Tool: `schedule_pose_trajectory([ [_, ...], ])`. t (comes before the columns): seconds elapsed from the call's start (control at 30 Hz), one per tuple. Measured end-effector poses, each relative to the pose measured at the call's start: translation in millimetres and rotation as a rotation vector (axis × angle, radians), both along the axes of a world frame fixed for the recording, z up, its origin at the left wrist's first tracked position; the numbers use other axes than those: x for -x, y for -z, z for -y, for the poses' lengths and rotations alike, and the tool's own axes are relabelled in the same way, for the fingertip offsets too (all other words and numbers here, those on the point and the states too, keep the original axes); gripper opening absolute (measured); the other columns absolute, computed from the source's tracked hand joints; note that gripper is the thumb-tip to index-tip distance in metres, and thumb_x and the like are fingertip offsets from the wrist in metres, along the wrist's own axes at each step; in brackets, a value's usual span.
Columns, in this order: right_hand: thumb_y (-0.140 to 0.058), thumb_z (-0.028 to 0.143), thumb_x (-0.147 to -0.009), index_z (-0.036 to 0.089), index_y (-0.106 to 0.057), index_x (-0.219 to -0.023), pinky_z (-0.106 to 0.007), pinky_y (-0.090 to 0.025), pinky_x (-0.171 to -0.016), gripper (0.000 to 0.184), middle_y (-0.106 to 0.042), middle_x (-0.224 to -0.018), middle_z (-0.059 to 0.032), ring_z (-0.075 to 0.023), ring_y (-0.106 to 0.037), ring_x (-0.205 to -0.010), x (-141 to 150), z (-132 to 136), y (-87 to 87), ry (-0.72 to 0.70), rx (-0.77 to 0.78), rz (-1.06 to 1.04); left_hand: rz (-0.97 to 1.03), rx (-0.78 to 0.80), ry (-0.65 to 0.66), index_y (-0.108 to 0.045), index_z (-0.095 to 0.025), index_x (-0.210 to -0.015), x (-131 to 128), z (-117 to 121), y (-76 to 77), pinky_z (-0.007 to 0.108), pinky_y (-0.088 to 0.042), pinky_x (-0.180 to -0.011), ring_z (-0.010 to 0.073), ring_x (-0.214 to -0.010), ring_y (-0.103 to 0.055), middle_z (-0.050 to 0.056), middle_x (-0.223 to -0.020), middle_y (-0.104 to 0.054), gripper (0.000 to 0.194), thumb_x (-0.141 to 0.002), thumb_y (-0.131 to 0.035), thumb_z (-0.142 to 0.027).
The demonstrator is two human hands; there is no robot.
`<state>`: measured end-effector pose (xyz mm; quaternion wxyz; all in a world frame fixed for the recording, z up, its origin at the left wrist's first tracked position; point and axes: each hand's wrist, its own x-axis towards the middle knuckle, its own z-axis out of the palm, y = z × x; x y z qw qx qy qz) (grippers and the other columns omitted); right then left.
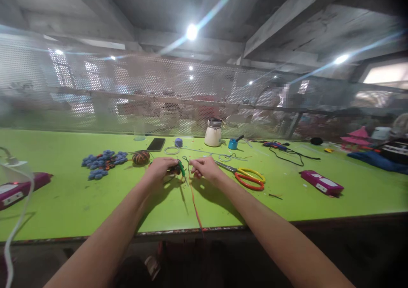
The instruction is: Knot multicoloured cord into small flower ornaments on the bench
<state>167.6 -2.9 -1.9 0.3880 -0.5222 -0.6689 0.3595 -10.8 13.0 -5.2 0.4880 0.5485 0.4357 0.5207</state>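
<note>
My left hand (162, 167) is closed on a small green tool (181, 168) whose thin tip points down; its exact kind is unclear. Just to the right, the fingers of my right hand (206, 168) pinch together on a thin cord. A dark loop of cord (186, 158) stands up between the hands. From there an orange-red cord (195, 209) runs down to the table's front edge. Scissors (250, 179) with yellow and orange handles lie right of my right hand. Left of my left hand sit a ball of brown cord (140, 158) and a bunch of blue knotted balls (103, 162).
On the green table (270, 211) stand a white jug (213, 135) and a blue pot (233, 144). A phone (156, 144) and purple power strips (321, 183) lie around. A perforated screen (178, 92) closes off the back. A white cable (19, 224) hangs at left.
</note>
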Motion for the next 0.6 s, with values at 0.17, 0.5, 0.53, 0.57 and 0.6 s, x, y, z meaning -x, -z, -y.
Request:
schedule_pose_trajectory([
  [0.17, -0.06, 0.025, -0.084, 0.007, -0.064, -0.074, -0.021, -0.047, -0.048, 0.021, -0.064, -0.063, -0.0054, -0.0086, -0.055, -0.048, -14.7, -46.2, -8.6, 0.148, 0.067, 0.253, 0.194, -0.023, -0.015, -0.065, -0.013, -0.062, 5.2, 1.6, -9.7, 0.031, -0.053, -0.067, 0.0175, -0.066, -0.062, 0.006, -0.068, -0.066, 0.013, -0.055, -0.069, -0.023],
  [0.5, -0.055, 0.031, -0.089, 0.015, -0.053, -0.118, -0.04, -0.051, -0.082, 0.033, -0.056, -0.117, -0.0091, -0.0211, -0.058, -0.1, 46.1, -108.6, -13.6, 0.147, 0.09, 0.684, 0.413, -0.044, -0.034, -0.065, -0.012, -0.066, 8.9, 7.3, -18.6, 0.029, -0.052, -0.065, 0.0166, -0.069, -0.061, 0.004, -0.069, -0.066, 0.014, -0.055, -0.07, -0.02],
  [0.53, -0.055, 0.031, -0.089, 0.015, -0.053, -0.118, -0.04, -0.051, -0.082, 0.033, -0.056, -0.117, -0.0091, -0.0211, -0.058, -0.1, 49.2, -112.1, -12.1, 0.137, 0.081, 0.689, 0.426, -0.03, -0.028, -0.065, -0.012, -0.067, 8.9, 6.9, -18.6, 0.029, -0.052, -0.065, 0.0162, -0.069, -0.061, 0.004, -0.069, -0.066, 0.014, -0.056, -0.07, -0.02],
  [0.57, -0.055, 0.031, -0.089, 0.015, -0.053, -0.118, -0.04, -0.051, -0.082, 0.033, -0.056, -0.117, -0.0091, -0.0212, -0.058, -0.1, 50.5, -114.9, -11.1, 0.125, 0.071, 0.686, 0.44, -0.017, -0.022, -0.066, -0.012, -0.068, 8.8, 6.4, -18.5, 0.028, -0.052, -0.065, 0.0156, -0.069, -0.061, 0.004, -0.07, -0.066, 0.015, -0.056, -0.07, -0.019],
  [0.6, -0.055, 0.031, -0.089, 0.015, -0.053, -0.118, -0.04, -0.051, -0.082, 0.033, -0.056, -0.117, -0.0091, -0.0211, -0.058, -0.1, 49.8, -116.6, -10.8, 0.114, 0.058, 0.676, 0.451, -0.008, -0.016, -0.066, -0.011, -0.068, 8.5, 6.1, -18.4, 0.027, -0.051, -0.065, 0.015, -0.069, -0.061, 0.004, -0.07, -0.066, 0.014, -0.057, -0.07, -0.019],
])
